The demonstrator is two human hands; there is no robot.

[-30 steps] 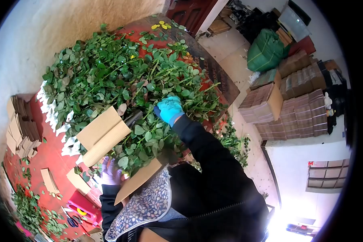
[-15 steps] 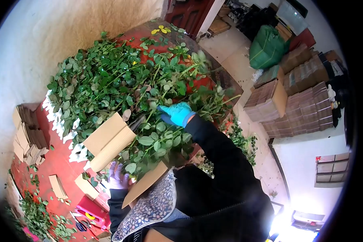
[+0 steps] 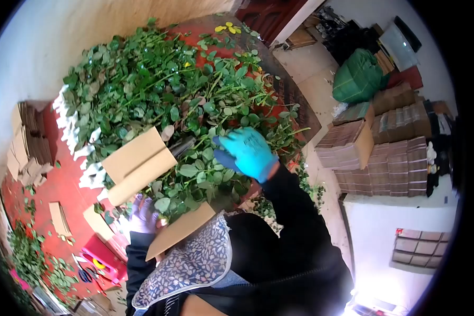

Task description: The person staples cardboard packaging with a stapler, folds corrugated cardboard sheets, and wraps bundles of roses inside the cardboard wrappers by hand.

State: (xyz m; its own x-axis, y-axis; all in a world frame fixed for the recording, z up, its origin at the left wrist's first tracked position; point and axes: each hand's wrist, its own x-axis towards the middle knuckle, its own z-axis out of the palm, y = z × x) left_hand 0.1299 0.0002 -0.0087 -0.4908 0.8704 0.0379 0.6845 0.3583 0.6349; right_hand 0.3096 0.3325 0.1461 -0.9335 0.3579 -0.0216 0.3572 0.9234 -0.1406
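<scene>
A large heap of leafy green stems [image 3: 158, 84] covers the red table, with white wrapped ends along its left side. My right hand [image 3: 250, 152], in a blue glove, is over the near right part of the heap, its fingers apart and nothing seen in them. My left hand [image 3: 144, 215], in a thin purple glove, lies beside the near stems, below a folded cardboard piece [image 3: 139, 166], fingers spread. Another cardboard sheet [image 3: 181, 231] stands between the leaves and the patterned apron [image 3: 195, 258]. A dark object sticks out beside the folded cardboard.
Stacked cardboard pieces [image 3: 30, 142] stand on the table's left. Nearer are scissors [image 3: 87, 274], a pink tape dispenser [image 3: 104, 258] and loose leaves [image 3: 26, 253]. On the floor at right are bundled cardboard stacks [image 3: 382, 166] and a green sack [image 3: 358, 76].
My right hand has drawn back from among the leaves toward the near right, and its fingers have spread. My left hand has stayed beside the near stems. The whole view has shifted slightly.
</scene>
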